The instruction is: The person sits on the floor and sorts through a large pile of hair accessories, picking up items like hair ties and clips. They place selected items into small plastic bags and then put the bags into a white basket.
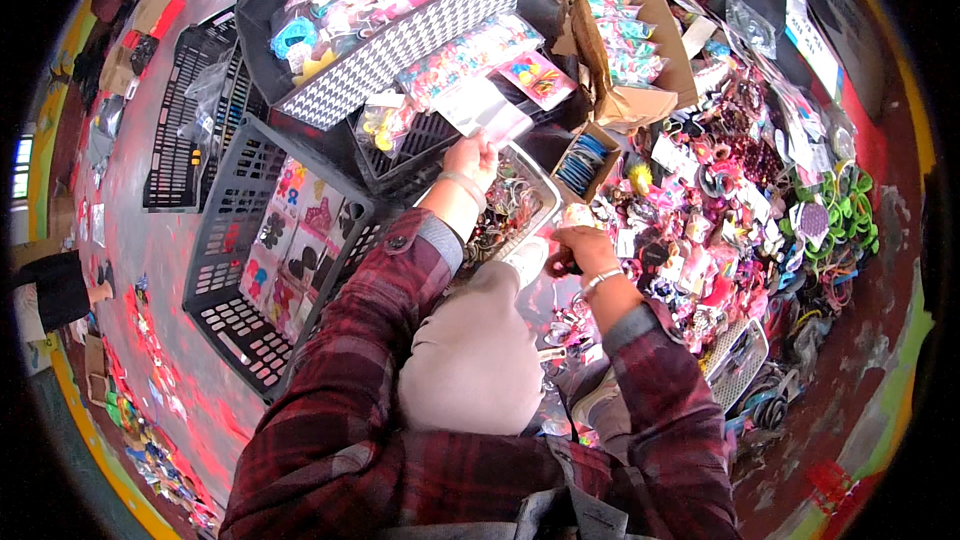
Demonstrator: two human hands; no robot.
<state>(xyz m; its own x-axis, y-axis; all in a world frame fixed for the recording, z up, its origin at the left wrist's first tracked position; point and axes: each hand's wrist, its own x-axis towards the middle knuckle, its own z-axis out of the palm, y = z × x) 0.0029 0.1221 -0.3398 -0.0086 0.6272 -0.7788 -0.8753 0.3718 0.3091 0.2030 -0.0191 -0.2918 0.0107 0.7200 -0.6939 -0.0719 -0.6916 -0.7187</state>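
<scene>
My left hand (470, 162) reaches forward and pinches the near edge of a flat white card or packet (484, 110). Under that wrist is a pale plastic basket (553, 202) full of small mixed accessories. My right hand (588, 248) is to the right of the basket, over the near edge of a big pile of hair accessories (700, 230). Its fingers are curled together; a small dark shape shows beneath them, too hidden to name. A small carton of blue packets (585, 162) stands just beyond the right hand.
Ahead is a houndstooth-patterned bin (410, 40) of colourful accessories. An open cardboard box (640, 105) holds bagged items. At left, a grey crate (215, 260) contains carded hair clips, with a black crate (185, 140) behind. Another person's arm (98, 293) shows at far left.
</scene>
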